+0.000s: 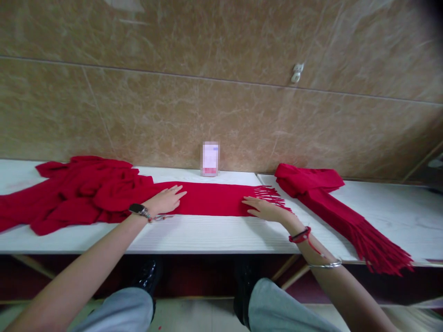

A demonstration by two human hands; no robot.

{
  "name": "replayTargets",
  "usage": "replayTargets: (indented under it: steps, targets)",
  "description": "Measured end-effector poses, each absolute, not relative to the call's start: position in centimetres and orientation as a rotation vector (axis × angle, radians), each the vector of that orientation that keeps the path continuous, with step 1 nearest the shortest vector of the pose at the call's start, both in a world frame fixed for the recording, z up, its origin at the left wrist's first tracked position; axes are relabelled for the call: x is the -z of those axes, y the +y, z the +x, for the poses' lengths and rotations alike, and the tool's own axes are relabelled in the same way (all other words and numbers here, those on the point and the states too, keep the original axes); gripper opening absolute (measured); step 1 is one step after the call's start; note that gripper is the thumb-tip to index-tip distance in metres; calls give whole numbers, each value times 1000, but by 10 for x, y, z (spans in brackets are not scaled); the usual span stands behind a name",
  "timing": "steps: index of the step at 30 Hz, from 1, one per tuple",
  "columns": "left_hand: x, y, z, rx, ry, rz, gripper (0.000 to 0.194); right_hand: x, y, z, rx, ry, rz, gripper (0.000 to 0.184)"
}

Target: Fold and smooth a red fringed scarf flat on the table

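Observation:
A red scarf [211,200] lies stretched flat across the white table, its fringed end toward the right. My left hand [166,200] rests on its left part with the fingers spread. Near the fringe, my right hand [265,208] lies on the cloth, fingers outstretched. Neither hand grips anything. To the left, the flat strip runs up to a crumpled heap of red cloth [100,191]; where one ends and the other begins cannot be made out. Right of my right hand lies a second red scarf [332,203], folded over at the top, its fringe hanging past the table's front edge.
A phone-like upright object [210,159], partly pixelated, leans against the brown marbled wall [173,115] behind the table [207,235]. A small white figure-shaped hook [296,73] is on the wall. A seam between two tabletops runs right of the phone-like object. My legs are below the front edge.

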State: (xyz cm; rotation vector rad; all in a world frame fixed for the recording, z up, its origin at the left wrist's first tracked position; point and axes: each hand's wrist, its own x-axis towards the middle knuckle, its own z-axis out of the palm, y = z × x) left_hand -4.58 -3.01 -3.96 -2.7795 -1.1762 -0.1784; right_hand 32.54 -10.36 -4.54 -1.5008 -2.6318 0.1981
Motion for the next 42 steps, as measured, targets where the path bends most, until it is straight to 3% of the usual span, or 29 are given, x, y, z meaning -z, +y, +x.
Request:
replayTargets:
  steps: [7, 12, 20, 42]
  targets:
    - [23, -69, 33, 241, -718, -3056, 38, 30, -123, 297, -21, -2672, -1349, 44]
    - [32, -60, 33, 246, -738, -3023, 58, 47, -119, 297, 231, -2637, -1391, 49]
    - [39, -65, 42, 304, -761, -2845, 21, 56, -114, 293, 431, -2538, -1428, 22]
    - [38, -67, 41, 192, -649, -2765, 26, 51, -119, 282, 509, -2666, -1325, 17]
